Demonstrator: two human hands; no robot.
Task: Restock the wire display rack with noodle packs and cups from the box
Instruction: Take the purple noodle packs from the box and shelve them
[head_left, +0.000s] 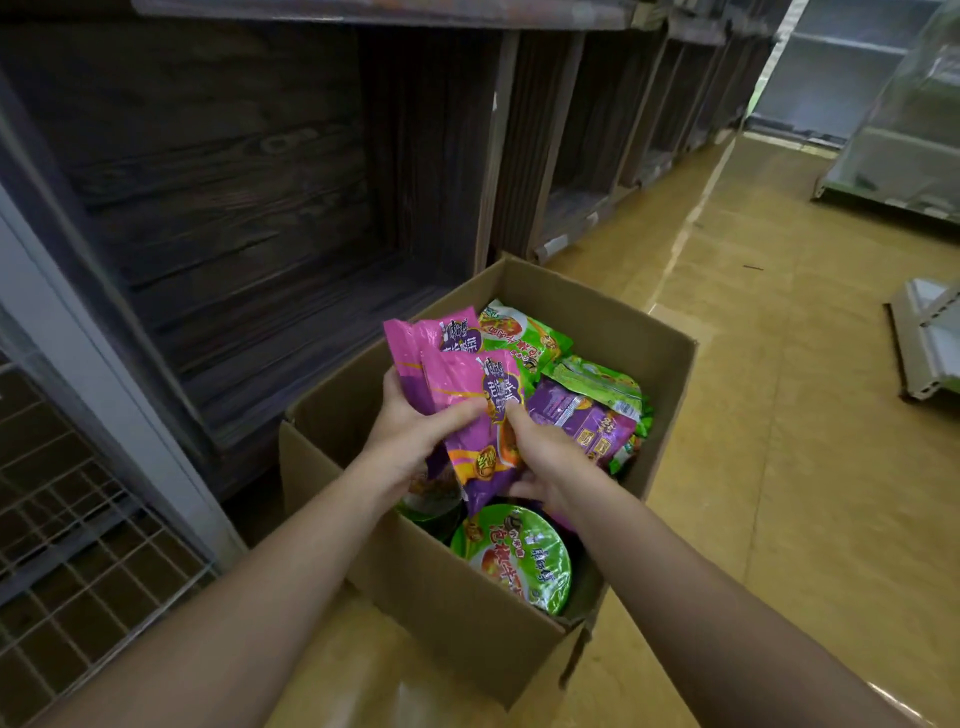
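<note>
Shop-floor box (467, 639) beneath them, left hand (410, 441) and right hand (550, 457) are being curled around purple packs (467, 395), bundled for racking.

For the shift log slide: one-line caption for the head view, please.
Left hand and right hand grip purple noodle packs above the open cardboard box.

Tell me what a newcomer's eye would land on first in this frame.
The bright purple noodle packs at centre, held up over the open cardboard box by the left hand and right hand. Next, the green-lidded noodle cup at the box's near end and the green packs at its far end. The wire rack sits at lower left.
</note>
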